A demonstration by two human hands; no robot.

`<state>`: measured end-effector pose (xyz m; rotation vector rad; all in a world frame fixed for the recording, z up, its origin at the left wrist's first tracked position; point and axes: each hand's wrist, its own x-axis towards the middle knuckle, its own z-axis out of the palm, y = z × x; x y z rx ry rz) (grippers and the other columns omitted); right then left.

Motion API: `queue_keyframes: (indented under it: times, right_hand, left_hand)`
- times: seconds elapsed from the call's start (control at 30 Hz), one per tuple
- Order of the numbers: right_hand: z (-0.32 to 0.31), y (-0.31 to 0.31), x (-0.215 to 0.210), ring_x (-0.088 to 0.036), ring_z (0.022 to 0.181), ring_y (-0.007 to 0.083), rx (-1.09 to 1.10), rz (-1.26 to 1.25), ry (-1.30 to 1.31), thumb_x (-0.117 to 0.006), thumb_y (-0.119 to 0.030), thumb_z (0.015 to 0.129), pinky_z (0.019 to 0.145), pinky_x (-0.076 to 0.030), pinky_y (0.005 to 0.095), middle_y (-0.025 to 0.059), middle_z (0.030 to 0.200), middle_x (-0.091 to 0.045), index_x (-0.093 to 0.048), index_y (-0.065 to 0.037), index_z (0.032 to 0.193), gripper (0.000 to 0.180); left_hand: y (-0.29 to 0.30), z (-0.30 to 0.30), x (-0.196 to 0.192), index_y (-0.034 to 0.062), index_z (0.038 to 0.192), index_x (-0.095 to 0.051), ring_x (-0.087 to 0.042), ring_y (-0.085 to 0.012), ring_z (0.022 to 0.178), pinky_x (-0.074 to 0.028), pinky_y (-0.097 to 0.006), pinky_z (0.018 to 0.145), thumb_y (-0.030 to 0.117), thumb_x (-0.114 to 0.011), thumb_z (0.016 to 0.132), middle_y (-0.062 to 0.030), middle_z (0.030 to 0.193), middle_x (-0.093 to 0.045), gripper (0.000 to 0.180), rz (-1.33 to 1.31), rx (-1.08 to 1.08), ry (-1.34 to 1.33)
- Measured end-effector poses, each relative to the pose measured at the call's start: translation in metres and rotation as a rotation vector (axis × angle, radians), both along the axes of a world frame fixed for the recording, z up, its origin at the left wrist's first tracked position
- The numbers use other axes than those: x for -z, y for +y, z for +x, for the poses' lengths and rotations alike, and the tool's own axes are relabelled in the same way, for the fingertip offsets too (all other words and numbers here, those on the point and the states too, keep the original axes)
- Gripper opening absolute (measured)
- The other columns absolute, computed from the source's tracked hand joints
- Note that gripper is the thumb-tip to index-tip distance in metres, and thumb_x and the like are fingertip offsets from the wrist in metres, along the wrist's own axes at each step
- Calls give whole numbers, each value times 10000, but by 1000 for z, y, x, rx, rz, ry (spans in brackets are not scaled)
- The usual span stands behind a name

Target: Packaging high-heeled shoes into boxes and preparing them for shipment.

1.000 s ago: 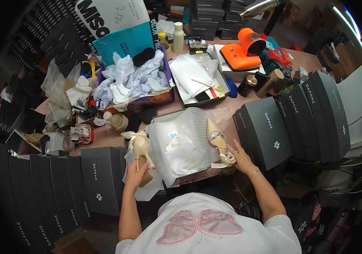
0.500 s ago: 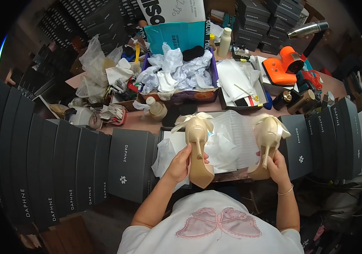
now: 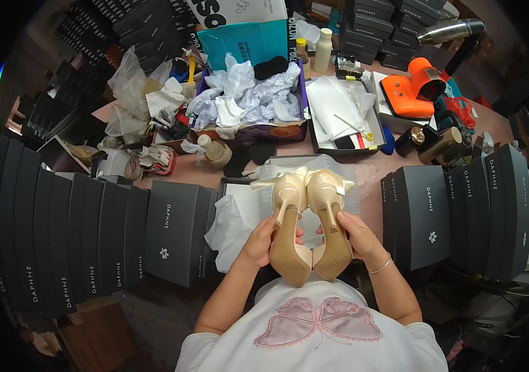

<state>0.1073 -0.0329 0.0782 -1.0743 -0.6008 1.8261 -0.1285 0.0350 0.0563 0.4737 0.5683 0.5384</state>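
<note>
Two beige high-heeled shoes with pale bows at the back are held side by side, soles facing me and toes pointing down toward my chest. My left hand (image 3: 261,243) is closed round the left shoe (image 3: 289,251), and my right hand (image 3: 358,237) grips the right shoe (image 3: 331,248). The pair touches at the heel ends and near the toes. Behind them lies an open shoe box (image 3: 235,186) with white tissue paper (image 3: 230,226) spilling over its left side. The shoes and my hands hide much of the box.
Dark grey shoe boxes stand in rows at left (image 3: 178,232) and right (image 3: 422,214). Farther back are a purple box (image 3: 305,102) of crumpled paper, a tray (image 3: 376,133) with white sheets, a bottle (image 3: 215,153) and an orange device (image 3: 407,96).
My right hand has brought its shoe leftward, up against the other one. My left hand keeps its shoe at nearly the same spot, slightly lower. The view has shifted a little.
</note>
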Motion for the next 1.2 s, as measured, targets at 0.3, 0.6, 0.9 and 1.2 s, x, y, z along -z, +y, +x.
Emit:
queue_keyframes:
  times: [0.3, 0.6, 0.9, 1.2]
  right_hand:
    - [100, -13, 101, -628, 794, 302, -34, 14, -1284, -520, -279, 941, 748, -499, 390, 128, 935, -648, -582, 13, 1029, 312]
    - [-5, -30, -29, -588, 854, 107, -151, 426, -579, -693, -144, 816, 763, -472, 254, 44, 930, -645, -630, -3, 1022, 257]
    - [-19, -36, -33, -559, 750, 70, -61, 341, -563, -629, -35, 807, 704, -477, 227, 5, 822, -598, -581, -2, 918, 126]
    - [20, -54, -30, -640, 784, 163, -6, 359, -975, -553, 27, 830, 728, -519, 270, 98, 852, -636, -594, 26, 1010, 184]
  left_hand:
    - [-7, 24, -11, -13, 1105, -536, -622, -143, 720, -534, -273, 663, 376, -546, 950, -88, 873, -625, 418, 232, -101, 69]
    - [-14, 40, -27, 15, 1081, -570, -582, -82, 731, -498, -236, 654, 330, -583, 943, -28, 860, -608, 344, 272, -2, 204]
    - [-21, 49, -32, -1, 1080, -578, -542, -48, 754, -475, -216, 652, 280, -602, 943, 7, 875, -596, 314, 266, 52, 235]
    - [-15, 49, -34, 19, 1034, -581, -542, -53, 736, -471, -216, 653, 309, -594, 943, 10, 863, -589, 304, 315, 47, 244]
